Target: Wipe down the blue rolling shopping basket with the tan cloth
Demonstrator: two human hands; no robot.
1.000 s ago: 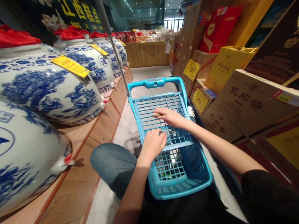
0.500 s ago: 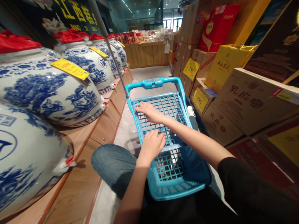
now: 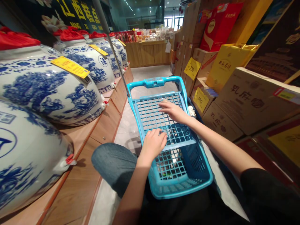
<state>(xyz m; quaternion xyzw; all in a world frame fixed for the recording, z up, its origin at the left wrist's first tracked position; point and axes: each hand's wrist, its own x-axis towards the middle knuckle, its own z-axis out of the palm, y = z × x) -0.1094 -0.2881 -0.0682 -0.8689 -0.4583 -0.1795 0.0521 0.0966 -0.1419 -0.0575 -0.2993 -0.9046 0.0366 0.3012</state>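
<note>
A blue plastic basket cart [image 3: 180,193] stands in front of me, with a blue grid flap [image 3: 150,111] across its far half. Over the flap's upper right part is my right hand [image 3: 174,112], its fingers apart and pointing left, holding nothing. My left hand [image 3: 153,144] rests at the near left edge of the flap, fingers bent and partly spread, with no object in it. Under the grid a few small items show, too hidden to make out. A thin grey pole [image 3: 116,57] rises from the cart's left side.
Big blue-and-white jars [image 3: 44,90] with red cloth tops line a wooden shelf [image 3: 109,123] on the left. Cartons [image 3: 257,100], a yellow bag [image 3: 226,65] and a red bag [image 3: 217,28] are stacked on the right. A goods counter [image 3: 147,53] stands ahead.
My right hand has moved right across the grid flap, away from its left edge. My left hand has stayed nearly where it was.
</note>
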